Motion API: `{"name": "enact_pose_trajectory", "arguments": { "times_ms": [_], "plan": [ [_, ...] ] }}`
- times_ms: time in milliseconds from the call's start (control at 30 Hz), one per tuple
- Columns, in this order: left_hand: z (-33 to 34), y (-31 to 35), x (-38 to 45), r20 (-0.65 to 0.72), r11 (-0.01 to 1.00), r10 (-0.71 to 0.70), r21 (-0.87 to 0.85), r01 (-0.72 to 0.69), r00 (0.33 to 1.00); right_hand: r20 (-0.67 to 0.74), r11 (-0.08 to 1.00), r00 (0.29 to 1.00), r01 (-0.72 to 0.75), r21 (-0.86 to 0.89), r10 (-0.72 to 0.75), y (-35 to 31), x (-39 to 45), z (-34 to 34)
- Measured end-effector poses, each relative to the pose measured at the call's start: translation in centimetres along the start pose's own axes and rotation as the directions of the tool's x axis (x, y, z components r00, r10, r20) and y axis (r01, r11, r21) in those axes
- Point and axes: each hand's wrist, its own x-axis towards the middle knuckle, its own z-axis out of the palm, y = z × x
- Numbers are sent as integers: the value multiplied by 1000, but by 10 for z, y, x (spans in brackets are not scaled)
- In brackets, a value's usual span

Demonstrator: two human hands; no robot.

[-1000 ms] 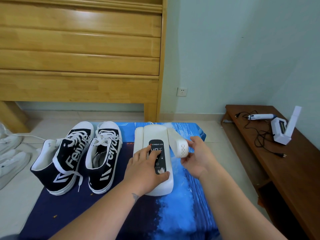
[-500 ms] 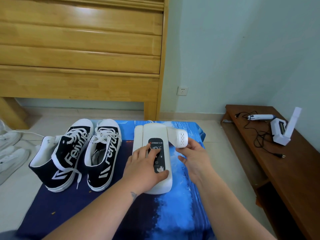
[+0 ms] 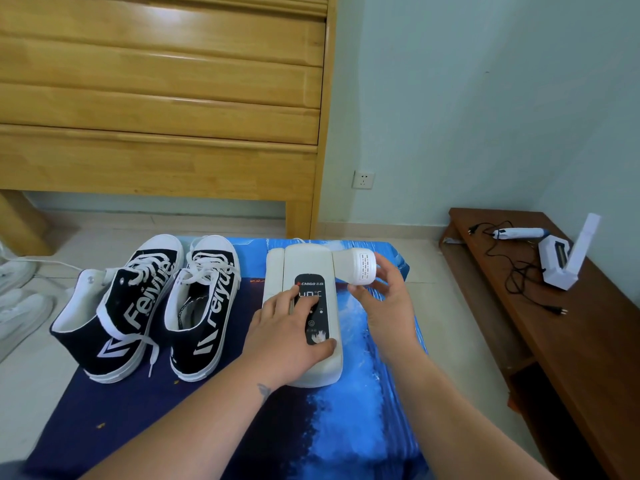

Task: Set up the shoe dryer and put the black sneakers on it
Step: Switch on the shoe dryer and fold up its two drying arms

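A white shoe dryer [image 3: 306, 268] with a black control panel lies flat on a blue mat [image 3: 349, 424]. My left hand [image 3: 287, 337] presses down on its body and panel with spread fingers. My right hand [image 3: 384, 299] grips the dryer's right arm [image 3: 355, 265], which is swung outward and raised, its vented end facing me. The dryer's left arm [image 3: 274, 271] lies folded against the body. Two black high-top sneakers with white laces stand side by side to the left, one [image 3: 117, 310] outer and one [image 3: 204, 306] next to the dryer.
A wooden bed frame [image 3: 159, 98] rises behind the mat. A wall socket [image 3: 363, 179] sits low on the pale wall. At right, a brown bench [image 3: 568, 327] carries a white device [image 3: 568, 261] and a corded tool [image 3: 519, 233]. White shoes [image 3: 17, 306] lie at far left.
My right hand has swung the dryer's right arm outward and upward from the body. My left hand has stayed on the panel. The camera has shifted slightly.
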Motion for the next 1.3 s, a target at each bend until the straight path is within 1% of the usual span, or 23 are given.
{"name": "enact_pose_trajectory", "arguments": {
  "times_ms": [67, 167, 233, 367, 500, 733, 1000, 1100, 1300],
  "plan": [
    [-1, 0, 0, 3, 1000, 1, 1, -1, 1000, 33, 997, 997, 65, -35, -63, 1, 2, -3],
    [0, 0, 0, 1, 1000, 2, 3, -2, 1000, 114, 990, 988, 112, -81, -102, 3, 6, -6],
    [0, 0, 0, -1, 1000, 3, 3, -3, 1000, 166, 990, 982, 107, -90, -91, 4, 11, -9],
    [1, -1, 1, -1, 1000, 1, 3, -1, 1000, 262, 999, 965, 30, -43, -17, 4, 21, -12],
    [2, -2, 1, -12, 1000, 1, 10, -1, 1000, 324, 999, 946, 34, -31, -22, -1, 22, -9],
    [5, -3, 2, -23, 1000, 2, 11, -1, 1000, 307, 993, 951, 69, -92, -38, -4, 20, -5],
    [3, -3, 1, -15, 1000, 10, 8, -10, 1000, 252, 990, 966, -18, -138, 52, -10, 25, 3],
    [3, -3, 1, -7, 1000, 11, 1, -11, 1000, 257, 992, 965, -28, -127, 60, -15, 27, 5],
    [3, -3, 1, 1, 1000, 8, -4, -8, 1000, 224, 989, 970, -65, -133, 94, -21, 30, 8]
  ]
}}
